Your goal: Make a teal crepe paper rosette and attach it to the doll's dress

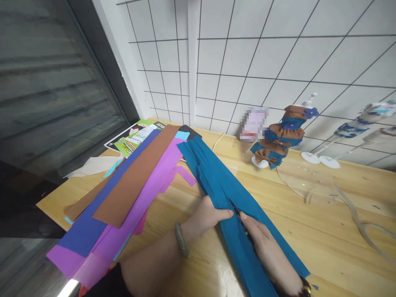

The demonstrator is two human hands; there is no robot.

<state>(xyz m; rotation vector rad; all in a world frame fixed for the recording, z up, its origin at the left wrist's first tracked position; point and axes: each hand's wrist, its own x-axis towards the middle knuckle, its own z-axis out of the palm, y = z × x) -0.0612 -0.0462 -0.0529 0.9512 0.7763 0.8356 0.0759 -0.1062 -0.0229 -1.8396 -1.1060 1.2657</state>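
A long teal strip of crepe paper (222, 185) lies diagonally across the wooden table (309, 214). My left hand (208, 216) rests on the strip's left edge, fingers pressed together and pinching the paper. A green bangle (181, 239) circles that wrist. My right hand (262, 243) lies on the strip and is closed round a dark scissors-like tool (236, 211), whose tip points into the paper between the two hands.
Purple, brown, blue and pink paper strips (133, 194) are stacked at the left, by a printed leaflet (133, 138). A doll figure in teal and brown paper (280, 136) stands at the back, with white stands (321, 159) and clear plastic pieces (349, 206) on the right.
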